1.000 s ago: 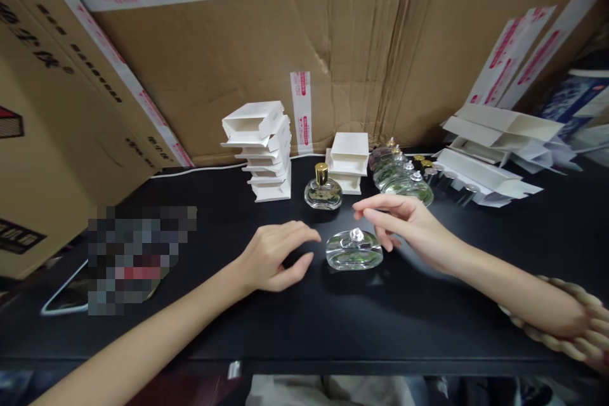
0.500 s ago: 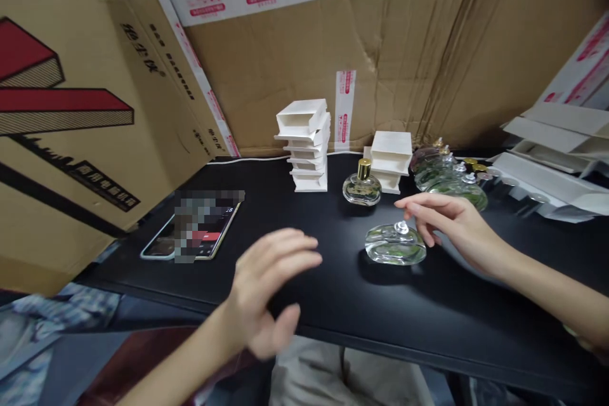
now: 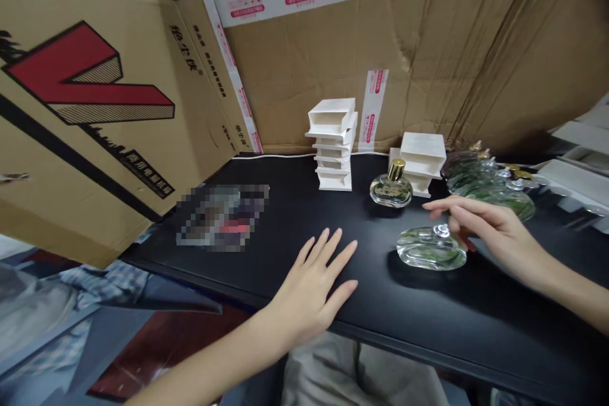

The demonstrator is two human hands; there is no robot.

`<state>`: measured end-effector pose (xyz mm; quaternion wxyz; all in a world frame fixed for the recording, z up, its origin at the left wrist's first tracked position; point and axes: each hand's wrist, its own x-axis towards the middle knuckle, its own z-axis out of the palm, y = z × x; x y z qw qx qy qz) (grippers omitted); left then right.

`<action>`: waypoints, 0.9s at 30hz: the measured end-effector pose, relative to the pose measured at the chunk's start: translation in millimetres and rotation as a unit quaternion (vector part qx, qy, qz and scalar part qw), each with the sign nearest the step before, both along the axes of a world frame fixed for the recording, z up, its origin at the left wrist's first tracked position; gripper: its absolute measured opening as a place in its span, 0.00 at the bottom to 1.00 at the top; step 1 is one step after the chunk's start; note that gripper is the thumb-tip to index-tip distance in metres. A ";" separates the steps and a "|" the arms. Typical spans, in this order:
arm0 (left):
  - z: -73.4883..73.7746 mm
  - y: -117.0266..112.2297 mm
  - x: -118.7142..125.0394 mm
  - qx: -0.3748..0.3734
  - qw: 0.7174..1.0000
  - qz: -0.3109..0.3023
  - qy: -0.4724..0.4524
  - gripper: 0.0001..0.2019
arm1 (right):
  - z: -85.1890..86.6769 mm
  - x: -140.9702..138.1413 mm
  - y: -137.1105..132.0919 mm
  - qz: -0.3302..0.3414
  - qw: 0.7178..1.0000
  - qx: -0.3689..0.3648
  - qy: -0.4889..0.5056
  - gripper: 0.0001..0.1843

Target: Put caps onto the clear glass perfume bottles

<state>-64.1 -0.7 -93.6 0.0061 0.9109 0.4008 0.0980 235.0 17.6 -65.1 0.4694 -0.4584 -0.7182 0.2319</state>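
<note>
My left hand (image 3: pixel 314 288) lies flat and open on the black table (image 3: pixel 428 311) near its front edge, fingers spread, holding nothing. My right hand (image 3: pixel 480 228) hovers just right of a clear glass perfume bottle (image 3: pixel 431 248) without a cap, fingers loosely extended close to its silver sprayer; it holds nothing. A second glass bottle with a gold cap (image 3: pixel 391 187) stands behind it.
Two stacks of white paper box inserts (image 3: pixel 333 143) (image 3: pixel 421 162) stand at the back. More glass bottles (image 3: pixel 490 184) lie at the right beside flat white cartons (image 3: pixel 571 171). A phone (image 3: pixel 223 216) lies at the left. Cardboard boxes (image 3: pixel 95 114) wall in the table.
The view has swung left. My left hand dropped from mid-air and settled flat on the table near the front edge. My right hand stays beside the clear bottle.
</note>
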 end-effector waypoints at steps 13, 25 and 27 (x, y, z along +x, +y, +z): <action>5.1 82.5 40.6 -0.014 0.979 -0.186 -0.084 0.26 | -11.4 -43.0 10.6 0.006 0.941 0.246 -0.232 0.13; 3.2 89.4 20.4 0.098 0.988 -0.071 -0.101 0.25 | -14.7 -90.2 39.7 -0.048 0.934 0.274 -0.224 0.12; 6.8 88.4 16.8 0.157 0.984 -0.045 -0.074 0.24 | -14.1 -91.7 41.4 -0.049 0.934 0.269 -0.228 0.13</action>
